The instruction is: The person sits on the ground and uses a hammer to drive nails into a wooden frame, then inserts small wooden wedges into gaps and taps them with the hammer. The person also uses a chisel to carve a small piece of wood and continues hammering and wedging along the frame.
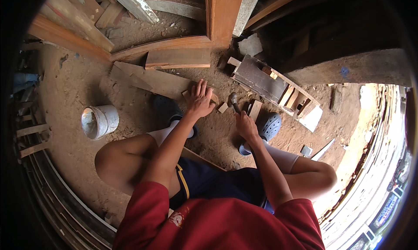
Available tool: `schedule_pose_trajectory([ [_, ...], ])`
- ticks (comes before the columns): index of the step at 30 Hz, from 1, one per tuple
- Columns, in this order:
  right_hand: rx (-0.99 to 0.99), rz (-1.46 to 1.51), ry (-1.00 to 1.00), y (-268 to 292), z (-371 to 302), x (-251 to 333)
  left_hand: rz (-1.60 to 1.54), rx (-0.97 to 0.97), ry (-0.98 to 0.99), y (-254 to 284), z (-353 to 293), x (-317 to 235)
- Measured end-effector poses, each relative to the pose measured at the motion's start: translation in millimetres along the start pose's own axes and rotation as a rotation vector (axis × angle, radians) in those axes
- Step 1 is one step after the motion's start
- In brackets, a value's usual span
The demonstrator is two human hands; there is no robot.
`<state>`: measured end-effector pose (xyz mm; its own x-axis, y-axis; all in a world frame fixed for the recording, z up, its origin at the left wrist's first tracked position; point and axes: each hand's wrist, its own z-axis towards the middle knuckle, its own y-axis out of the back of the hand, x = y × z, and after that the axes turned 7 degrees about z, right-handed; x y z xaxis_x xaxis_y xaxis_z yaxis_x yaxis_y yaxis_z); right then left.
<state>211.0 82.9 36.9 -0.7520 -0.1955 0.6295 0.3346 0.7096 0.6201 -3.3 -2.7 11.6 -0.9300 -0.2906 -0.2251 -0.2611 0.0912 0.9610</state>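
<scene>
In my right hand (247, 125) is a hammer (234, 101), its dark handle rising from my closed fingers and its metal head up over the dirt floor. My left hand (201, 100) lies with fingers stretched out on the near end of a flat wooden board (163, 81). Small wood pieces show partly beneath that palm; how they sit there is hidden. Between the two hands a small square wood block (223, 107) rests on the ground. Just beyond my right hand is a short wood strip (255, 109), close to my clog (271, 126).
A wooden frame (222, 23) stands ahead, with a loose board (178, 58) at its foot. Right of the hammer lies a dark wooden box-like piece (265, 82). A white bucket (106, 120) is tipped toward the left. Thick timber (352, 68) crosses the far right.
</scene>
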Motion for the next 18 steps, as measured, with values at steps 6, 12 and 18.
schedule_pose_trajectory([
  [6,-0.088,0.071,0.048,10,8,21,0.085,0.039,-0.068,8,1,15],
  [12,-0.152,0.184,0.085,6,12,23,0.131,0.025,-0.028,26,1,14],
  [18,-0.136,0.204,0.072,10,8,31,0.146,-0.130,0.004,15,-15,-1],
])
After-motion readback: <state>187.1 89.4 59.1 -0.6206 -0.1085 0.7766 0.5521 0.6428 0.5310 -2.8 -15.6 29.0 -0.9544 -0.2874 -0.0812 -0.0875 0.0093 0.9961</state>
